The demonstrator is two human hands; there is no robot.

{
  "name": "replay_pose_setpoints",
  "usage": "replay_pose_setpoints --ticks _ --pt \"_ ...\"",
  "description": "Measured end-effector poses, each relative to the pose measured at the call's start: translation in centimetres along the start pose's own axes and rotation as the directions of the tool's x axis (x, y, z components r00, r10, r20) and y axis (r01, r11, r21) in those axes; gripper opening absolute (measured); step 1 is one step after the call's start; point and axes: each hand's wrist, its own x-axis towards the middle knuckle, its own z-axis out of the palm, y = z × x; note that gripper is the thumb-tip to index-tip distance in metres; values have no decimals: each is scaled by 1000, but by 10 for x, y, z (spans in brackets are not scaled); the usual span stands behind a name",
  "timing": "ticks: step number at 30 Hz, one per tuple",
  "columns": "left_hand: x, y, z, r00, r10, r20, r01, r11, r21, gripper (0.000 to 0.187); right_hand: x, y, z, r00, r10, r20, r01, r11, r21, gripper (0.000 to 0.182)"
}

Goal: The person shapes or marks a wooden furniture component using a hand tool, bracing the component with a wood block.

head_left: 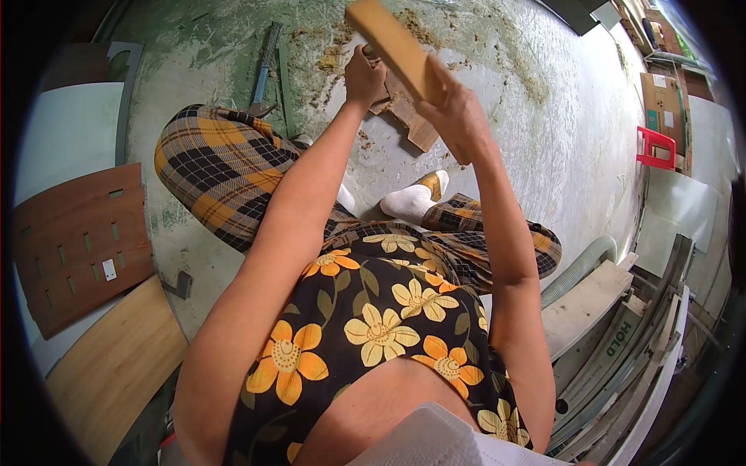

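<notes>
I sit on a concrete floor with both arms stretched forward. My right hand (460,113) grips a light wooden block (392,43), raised and tilted over the floor. My left hand (364,74) is closed around something small and upright that is mostly hidden by the fingers and the block; I cannot tell what it is. Just below both hands a brown wooden piece (410,120) lies on the floor amid sawdust (334,46).
A blue-handled tool (264,70) lies on the floor at the upper left. Brown slotted panels (78,241) and a pale board (116,365) lie at left. A red stool (655,147), cardboard box (664,101), grey hose (579,268) and stacked boards (590,303) stand at right.
</notes>
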Motion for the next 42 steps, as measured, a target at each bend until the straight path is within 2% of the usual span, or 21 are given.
replay_pose_setpoints --ticks 2,5,6,7,9,12,15,16,20,23,27,33,34,36,37,39,40,42 --pt "-4 10 -4 999 -44 2 44 996 -77 38 -2 6 6 1000 -8 19 8 1000 -30 78" --pt "-2 -1 3 1000 17 -23 -17 1000 1 36 1 -5 -3 999 -24 31 24 999 -24 78" --pt "-3 -2 4 998 53 -41 -55 996 -65 37 1 -11 -11 1000 -20 24 21 1000 -18 78" --pt "-1 0 3 1000 25 -16 -24 999 32 38 1 -16 -18 1000 -9 8 9 1000 7 78" --pt "1 4 0 998 -57 15 55 995 86 41 1 -27 -23 1000 8 -17 -7 998 63 78" --pt "2 2 2 997 -68 19 67 997 45 44 0 -16 -7 999 -7 -50 15 987 158 79" --pt "0 7 -1 997 -69 18 70 994 -85 44 4 0 6 999 -28 43 30 998 -50 79" --pt "-1 7 -1 998 -61 3 61 995 -73 44 4 -2 3 998 4 63 0 998 -63 79" --pt "2 0 2 999 32 -33 -34 996 -78 42 4 -10 -11 1000 -10 8 9 999 36 80" --pt "1 6 1 999 2 -36 1 997 75 42 3 -22 -25 1000 6 -21 -5 999 34 82" --pt "1 11 -2 999 -42 13 42 999 15 44 1 -27 -33 997 -23 -68 26 999 40 83" --pt "6 5 2 997 -71 30 69 996 47 45 3 -15 -13 998 -30 -59 35 995 91 83" --pt "5 2 4 999 -21 32 22 999 -48 44 5 -7 -2 997 -39 -62 44 995 94 83" --pt "0 -5 9 997 79 25 -71 969 -238 42 2 5 11 998 -65 -10 65 998 -13 83" --pt "0 -9 11 995 98 5 -95 975 -200 40 4 9 16 997 -80 17 81 995 -65 83" --pt "2 -17 13 990 133 -42 -137 984 -116 38 12 10 14 994 -100 34 101 994 -33 82" --pt "-1 -15 12 986 156 -66 -164 976 -146 39 12 3 7 994 -101 35 102 994 -35 82" --pt "-2 -7 8 999 28 28 -26 995 -93 42 10 -7 -8 997 -82 10 83 996 -22 81"
